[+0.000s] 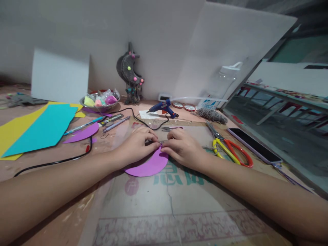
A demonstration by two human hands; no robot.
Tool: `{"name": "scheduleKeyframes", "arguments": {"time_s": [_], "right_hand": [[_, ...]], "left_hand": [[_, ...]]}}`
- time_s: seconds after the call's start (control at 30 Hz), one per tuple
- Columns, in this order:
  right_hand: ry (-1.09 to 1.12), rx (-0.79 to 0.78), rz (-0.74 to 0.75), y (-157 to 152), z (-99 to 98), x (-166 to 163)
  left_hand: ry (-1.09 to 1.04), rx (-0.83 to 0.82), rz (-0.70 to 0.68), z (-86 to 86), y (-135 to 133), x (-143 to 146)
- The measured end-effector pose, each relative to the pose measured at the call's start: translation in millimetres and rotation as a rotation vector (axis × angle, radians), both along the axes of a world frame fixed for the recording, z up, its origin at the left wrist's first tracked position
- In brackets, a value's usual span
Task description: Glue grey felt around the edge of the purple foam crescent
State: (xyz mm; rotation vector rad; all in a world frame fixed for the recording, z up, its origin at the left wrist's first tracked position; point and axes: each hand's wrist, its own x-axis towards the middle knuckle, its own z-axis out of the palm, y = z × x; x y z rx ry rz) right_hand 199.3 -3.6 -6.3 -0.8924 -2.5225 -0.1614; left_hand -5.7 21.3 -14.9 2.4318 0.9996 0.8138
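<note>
A purple paper half-disc [150, 165] lies on a flattened cardboard sheet [166, 201] in front of me. My left hand [137, 145] and my right hand [180, 147] meet over its far edge, fingers curled and pinching that edge where the fingertips touch. Part of the disc is hidden under both hands. A small metal tool [170, 128] lies just beyond my right hand.
Yellow and red scissors [228, 148] and a phone [253, 145] lie to the right. A blue glue gun [164, 108] with a black cord, pens, another purple piece [83, 134], teal paper [44, 128] and yellow paper, a bowl [101, 101] of coloured bits and a moon ornament [129, 73] stand beyond.
</note>
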Motion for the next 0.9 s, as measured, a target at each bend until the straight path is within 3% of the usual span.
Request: {"name": "scheduleKeyframes", "arguments": {"time_s": [0.2,0.57,0.67,0.8,0.9], "right_hand": [[0.055,-0.085,-0.07,6.2,-2.0,1.2],[0.203,-0.167,-0.043,9.6,-3.6,-4.3],[0.472,-0.272,-0.157,15.6,-0.7,1.9],[1.123,-0.456,-0.293,33.6,7.6,21.1],[1.231,-0.419,-0.238,42.1,18.5,34.2]], "left_hand": [[0.0,0.011,-0.012,-1.9,0.7,0.4],[0.017,0.067,-0.027,-0.7,-0.9,0.0],[0.014,0.032,-0.01,0.6,-1.3,0.1],[0.026,0.0,-0.007,2.5,-2.6,0.2],[0.039,-0.011,-0.003,3.9,-3.3,0.2]]}}
